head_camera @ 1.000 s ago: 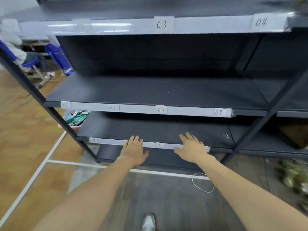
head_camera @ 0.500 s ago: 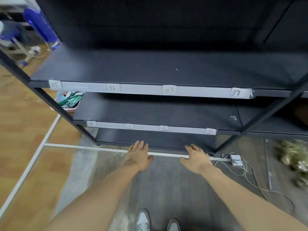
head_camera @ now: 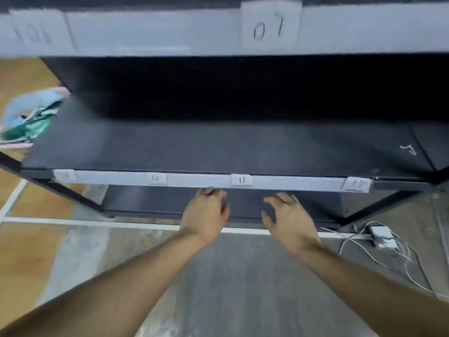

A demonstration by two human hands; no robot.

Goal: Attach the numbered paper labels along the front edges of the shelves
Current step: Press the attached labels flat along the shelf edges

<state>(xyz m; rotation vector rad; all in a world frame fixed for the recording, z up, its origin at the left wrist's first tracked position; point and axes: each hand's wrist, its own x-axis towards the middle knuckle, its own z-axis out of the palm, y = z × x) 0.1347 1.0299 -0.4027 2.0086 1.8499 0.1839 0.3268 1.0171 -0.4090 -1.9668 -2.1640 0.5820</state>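
Both hands have dropped below the labelled strip (head_camera: 211, 182): left hand (head_camera: 206, 215) and right hand (head_camera: 286, 220), spread and empty, now approach the bare bottom shelf (head_camera: 158, 203), where labelling likely follows.

The shelves (head_camera: 218, 147) are matt black, their front edges covered by a pale grey-white strip (head_camera: 199, 180). The paper labels (head_camera: 241, 180) on it are white with dark handwritten numbers. A white scribble (head_camera: 409, 150) marks the shelf's right end. The floor (head_camera: 243, 288) is grey beside orange-brown wood, crossed by a white line (head_camera: 85, 222). The cables (head_camera: 388, 249) are white.
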